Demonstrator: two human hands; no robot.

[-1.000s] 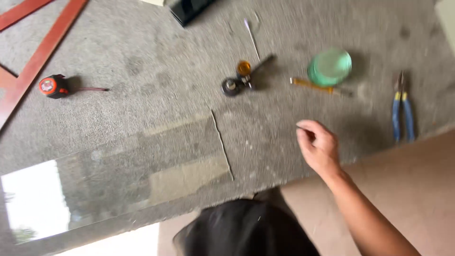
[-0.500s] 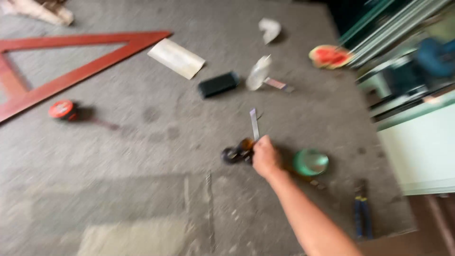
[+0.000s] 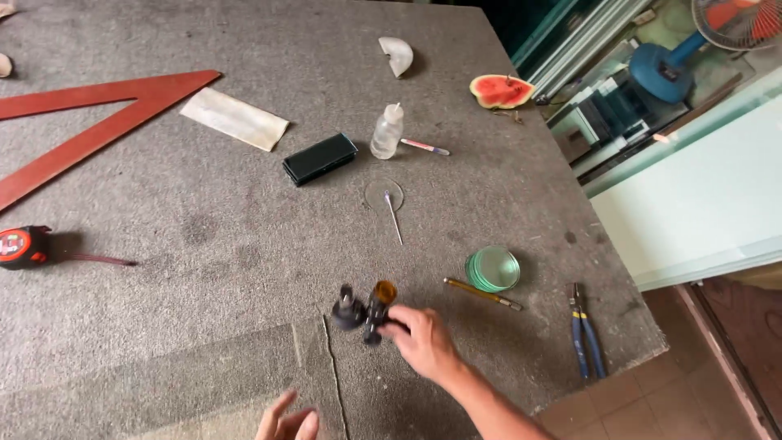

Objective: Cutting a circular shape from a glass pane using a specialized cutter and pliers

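Low in the frame, left hand (image 3: 285, 424) cut off at the edge, fingers spread, holding nothing, just above a clear glass sheet (image 3: 163, 383) barely discernible on the grey felt table (image 3: 204, 244). Beyond, right hand (image 3: 423, 342) with fingers closed on a black-and-amber glass cutter (image 3: 366, 310); best gripped firmly and kept level. Cutter's working tip hidden. Farther off, green glass discs (image 3: 493, 269), blue pliers (image 3: 586, 342), watermelon slice (image 3: 501, 91).

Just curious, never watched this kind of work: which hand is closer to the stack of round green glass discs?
The right hand, below-left of the green glass discs. The left hand is farther off, at the bottom edge.
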